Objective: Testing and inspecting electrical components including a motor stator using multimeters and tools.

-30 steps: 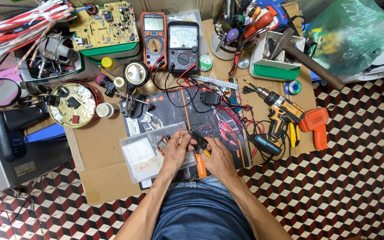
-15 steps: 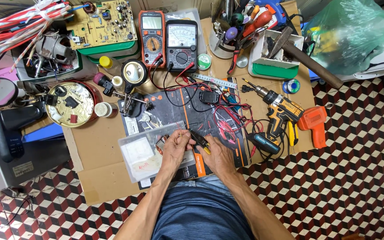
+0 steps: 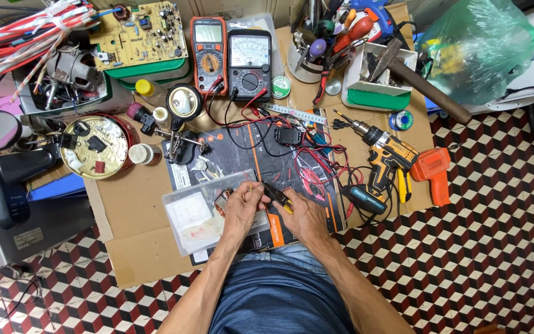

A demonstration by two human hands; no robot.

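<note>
Two bare hands low over dark work mat point(image 3: 261, 154) on brown cardboard sheet point(image 3: 137, 210). Left hand point(image 3: 242, 207) curled, fingertips pinching something small, too tiny to identify, above clear plastic lidded box point(image 3: 193, 216). Right hand point(image 3: 301, 216) closed around small yellow-handled pliers point(image 3: 277, 196), tips just beside left fingertips. Yellow cordless drill point(image 3: 387, 154) lying well right.

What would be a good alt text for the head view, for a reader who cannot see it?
Seen from above, a person's left hand pinches a small part while the right hand holds yellow-handled pliers to it, over a dark work mat. Two multimeters, a cordless drill and a clear plastic box lie around.
</note>
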